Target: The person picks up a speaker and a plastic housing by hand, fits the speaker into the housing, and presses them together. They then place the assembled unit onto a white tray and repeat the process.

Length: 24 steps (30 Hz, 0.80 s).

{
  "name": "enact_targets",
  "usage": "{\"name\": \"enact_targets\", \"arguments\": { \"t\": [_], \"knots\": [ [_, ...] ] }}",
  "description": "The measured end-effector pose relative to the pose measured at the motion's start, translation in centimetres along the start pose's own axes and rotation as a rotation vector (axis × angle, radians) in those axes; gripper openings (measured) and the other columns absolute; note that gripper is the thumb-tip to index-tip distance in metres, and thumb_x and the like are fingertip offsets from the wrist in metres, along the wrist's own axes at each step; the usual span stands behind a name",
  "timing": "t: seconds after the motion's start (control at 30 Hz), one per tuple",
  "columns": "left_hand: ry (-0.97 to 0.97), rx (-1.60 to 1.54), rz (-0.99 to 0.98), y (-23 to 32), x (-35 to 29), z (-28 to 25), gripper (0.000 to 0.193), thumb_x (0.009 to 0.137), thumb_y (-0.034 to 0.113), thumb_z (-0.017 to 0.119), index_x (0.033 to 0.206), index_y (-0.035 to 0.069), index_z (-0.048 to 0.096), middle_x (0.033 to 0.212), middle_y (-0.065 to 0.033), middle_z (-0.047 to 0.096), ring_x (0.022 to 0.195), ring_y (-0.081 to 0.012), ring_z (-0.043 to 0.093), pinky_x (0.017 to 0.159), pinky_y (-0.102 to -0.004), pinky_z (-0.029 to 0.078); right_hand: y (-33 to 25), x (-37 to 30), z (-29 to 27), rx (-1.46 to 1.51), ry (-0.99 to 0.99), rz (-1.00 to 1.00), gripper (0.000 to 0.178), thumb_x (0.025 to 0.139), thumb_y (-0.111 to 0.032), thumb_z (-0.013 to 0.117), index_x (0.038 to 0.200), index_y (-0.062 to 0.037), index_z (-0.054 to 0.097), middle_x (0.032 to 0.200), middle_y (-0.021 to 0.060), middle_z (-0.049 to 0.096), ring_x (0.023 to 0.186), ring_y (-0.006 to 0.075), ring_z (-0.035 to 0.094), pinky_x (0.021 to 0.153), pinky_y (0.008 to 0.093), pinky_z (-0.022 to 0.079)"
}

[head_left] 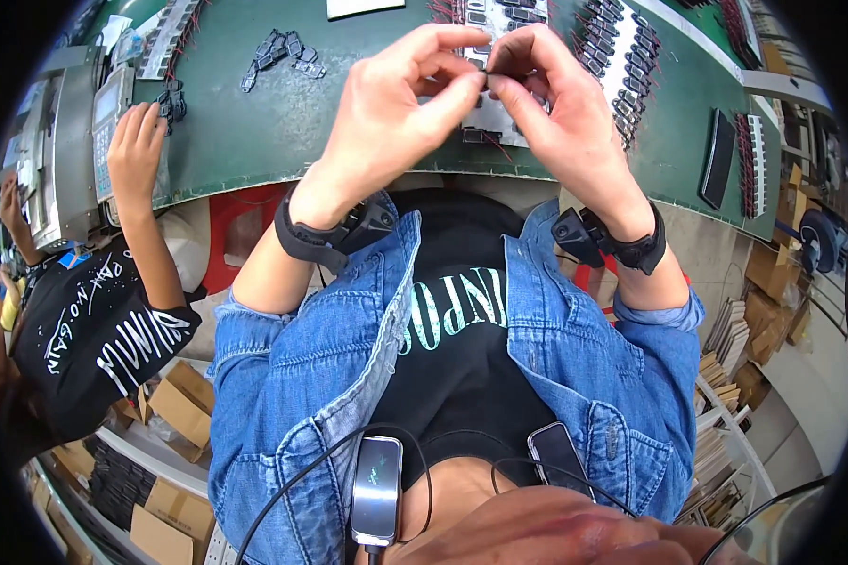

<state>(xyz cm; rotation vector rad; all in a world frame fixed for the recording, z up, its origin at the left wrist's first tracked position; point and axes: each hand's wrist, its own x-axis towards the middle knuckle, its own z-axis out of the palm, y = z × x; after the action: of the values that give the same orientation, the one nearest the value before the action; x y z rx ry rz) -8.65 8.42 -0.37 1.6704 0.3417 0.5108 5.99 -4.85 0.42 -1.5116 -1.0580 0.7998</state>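
Observation:
My left hand (pixel 382 118) and my right hand (pixel 570 113) meet above the green worktop (pixel 226 132), thumbs and forefingers pinched together. Between the fingertips is a tiny dark piece, too small to name. Behind and below the fingers lies a pale strip (pixel 501 115) holding rows of small black oblong parts, some with thin red wires; my hands cover much of it. A second pale strip lined with similar black parts (pixel 636 66) lies just right of my right hand. Left of my left hand is a loose cluster of small black parts (pixel 275 49).
Along the right side of the worktop lie a flat black oblong object (pixel 718 157) and a white toothed strip (pixel 754 165). At left, a co-worker's hand (pixel 137 146) rests by a grey machine with a keypad (pixel 106 132). Cardboard boxes (pixel 773 320) and a fan (pixel 820 240) stand at right.

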Motion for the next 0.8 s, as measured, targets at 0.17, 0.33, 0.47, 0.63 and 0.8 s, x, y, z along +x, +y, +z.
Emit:
{"name": "enact_targets", "arguments": {
  "t": [0.17, 0.33, 0.47, 0.63, 0.8],
  "knots": [
    [0.057, -0.089, -0.072, -0.5, -0.5, -1.9, 0.018, 0.095, 0.005, 0.066, 0.110, -0.003, 0.066, 0.095, -0.0075, 0.073, 0.086, -0.0130, 0.071, 0.078, -0.0247, 0.057, -2.8, 0.0, 1.3, -0.067, 0.123, 0.005, 0.024, 0.092, -0.006, 0.067, 0.115, -0.0061, 0.062, 0.099, 0.0022, 0.065, 0.092, 0.0125, 0.063, 0.086, 0.0271, 0.052],
    [0.225, -0.257, -0.084, -1.6, -1.3, -4.2, 0.018, 0.094, 0.006, 0.067, 0.109, -0.004, 0.066, 0.096, -0.0110, 0.073, 0.088, -0.0152, 0.072, 0.081, -0.0262, 0.057, 0.0, -0.6, -0.1, -0.913, 0.085, -0.368, 0.017, 0.086, -0.006, 0.070, 0.102, -0.0064, 0.066, 0.097, 0.0040, 0.065, 0.087, 0.0213, 0.063, 0.080, 0.0324, 0.052],
    [0.260, -0.284, -0.127, -2.1, -1.6, -3.6, 0.017, 0.095, 0.006, 0.066, 0.108, -0.004, 0.065, 0.097, -0.0125, 0.073, 0.088, -0.0163, 0.072, 0.082, -0.0268, 0.058, 0.2, -0.6, 1.2, -1.034, 0.027, -0.374, 0.013, 0.082, -0.008, 0.072, 0.093, -0.0063, 0.067, 0.091, 0.0060, 0.063, 0.085, 0.0281, 0.060, 0.078, 0.0375, 0.050],
    [0.250, -0.282, -0.153, -3.2, -1.6, -3.3, 0.018, 0.095, 0.006, 0.066, 0.110, -0.004, 0.065, 0.098, -0.0123, 0.073, 0.089, -0.0161, 0.072, 0.081, -0.0263, 0.058, 0.4, -0.2, 1.5, -1.056, 0.020, -0.336, 0.013, 0.082, -0.009, 0.072, 0.094, -0.0067, 0.067, 0.088, 0.0077, 0.061, 0.086, 0.0271, 0.060, 0.079, 0.0379, 0.050],
    [0.268, -0.307, -0.197, -3.6, -1.5, -2.4, 0.017, 0.095, 0.009, 0.068, 0.108, -0.003, 0.066, 0.096, -0.0090, 0.072, 0.086, -0.0139, 0.071, 0.077, -0.0252, 0.057, 0.8, 0.1, 0.0, -0.888, 0.022, -0.259, 0.014, 0.085, -0.009, 0.071, 0.097, -0.0056, 0.067, 0.091, 0.0061, 0.062, 0.087, 0.0226, 0.061, 0.081, 0.0335, 0.049]
  ]
}}
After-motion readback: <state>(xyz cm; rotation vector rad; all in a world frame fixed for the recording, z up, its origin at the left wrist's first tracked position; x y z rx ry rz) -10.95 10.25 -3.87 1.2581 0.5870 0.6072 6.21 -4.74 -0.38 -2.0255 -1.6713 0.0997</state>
